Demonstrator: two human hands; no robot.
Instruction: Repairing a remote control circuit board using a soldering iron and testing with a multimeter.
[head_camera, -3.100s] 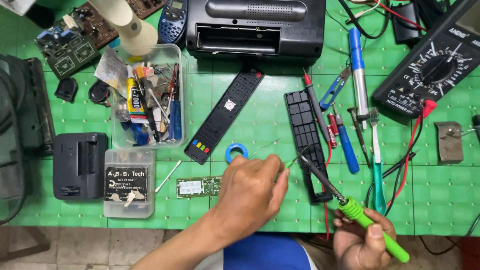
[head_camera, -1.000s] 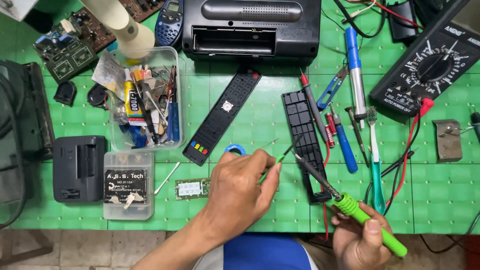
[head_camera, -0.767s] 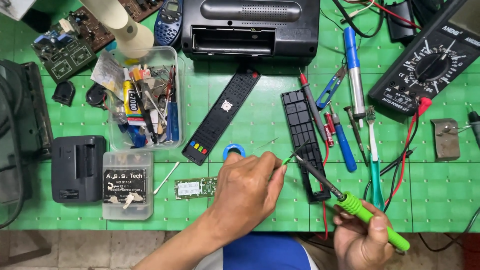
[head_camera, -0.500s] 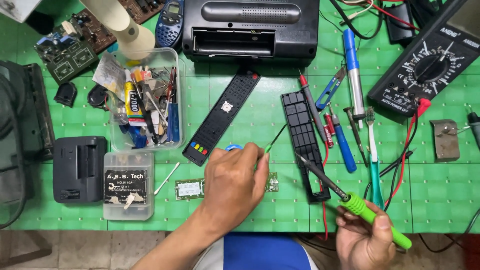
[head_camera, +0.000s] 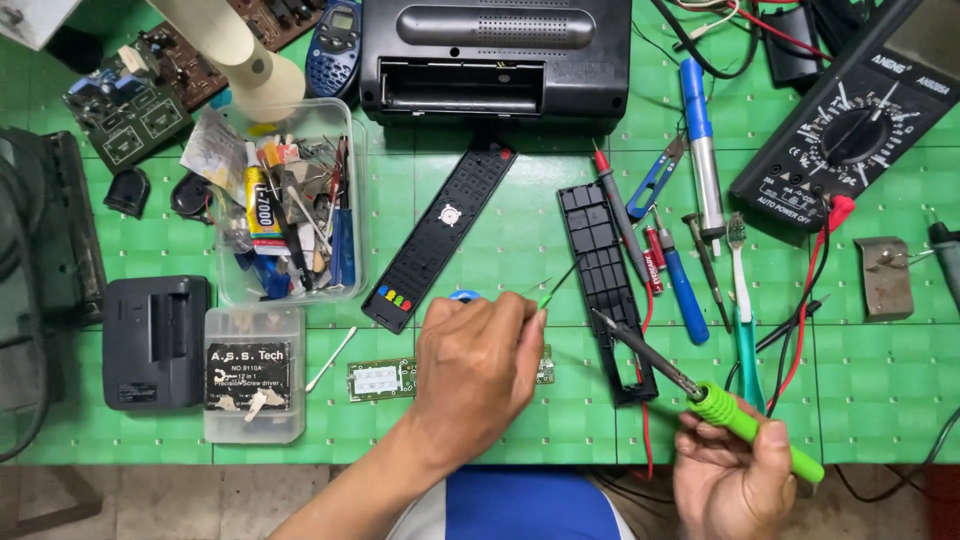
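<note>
Left hand (head_camera: 478, 372): palm down on the green mat (head_camera: 880, 400), fingers pinched on a thin green-tipped stick (head_camera: 556, 283), covering the middle of a small circuit board (head_camera: 380, 378).
Right hand (head_camera: 735, 480): closed around the green handle of a soldering iron (head_camera: 700, 392).
Iron tip: raised, pointing up-left over the black remote shell (head_camera: 605, 280).
Long black remote (head_camera: 440, 235): just above the left hand.
</note>
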